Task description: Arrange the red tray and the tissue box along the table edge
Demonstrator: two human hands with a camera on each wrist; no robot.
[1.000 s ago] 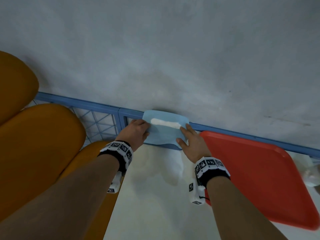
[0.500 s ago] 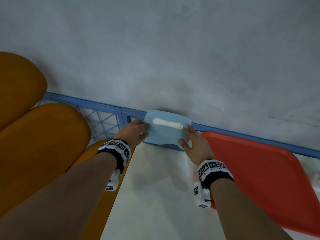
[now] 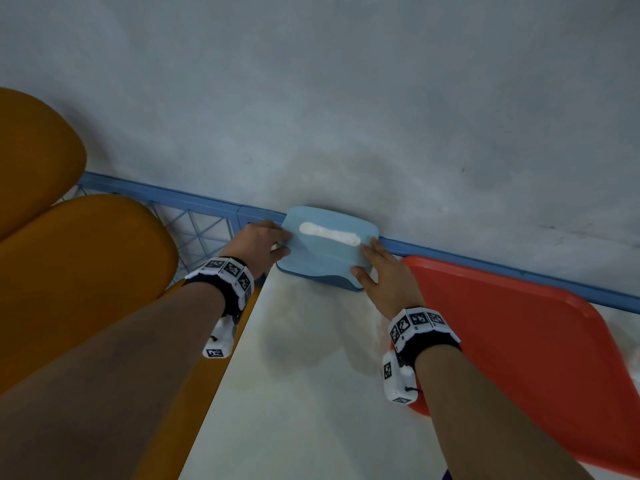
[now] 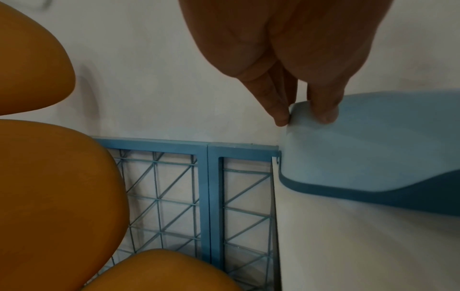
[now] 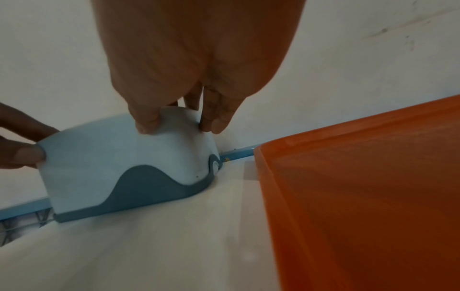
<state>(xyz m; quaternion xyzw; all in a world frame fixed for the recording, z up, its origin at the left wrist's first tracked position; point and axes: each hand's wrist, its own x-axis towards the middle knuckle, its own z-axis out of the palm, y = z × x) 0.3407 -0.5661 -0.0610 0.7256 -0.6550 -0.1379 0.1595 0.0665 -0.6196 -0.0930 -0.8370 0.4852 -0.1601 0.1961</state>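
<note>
The tissue box [image 3: 327,251] is sitting at the far corner of the white table [image 3: 311,393], upper middle of the frame, its back lying against the wall [image 3: 346,98] and the blue rail [image 3: 485,268]. The red tray [image 3: 519,341] is lying just right of it, its far edge running along the same rail — a narrow strip of table is showing between them in the right wrist view. Open tabletop is stretching toward the lower middle.

I am counting one box, one tray and three orange seat cushions [image 3: 79,271] at the left, past the table's side edge.

My left hand [image 3: 258,244] is gripping the box's left end, thumb on the near face and fingers curled over the top edge — my right hand [image 3: 384,275] is gripping the right end the same way.
</note>
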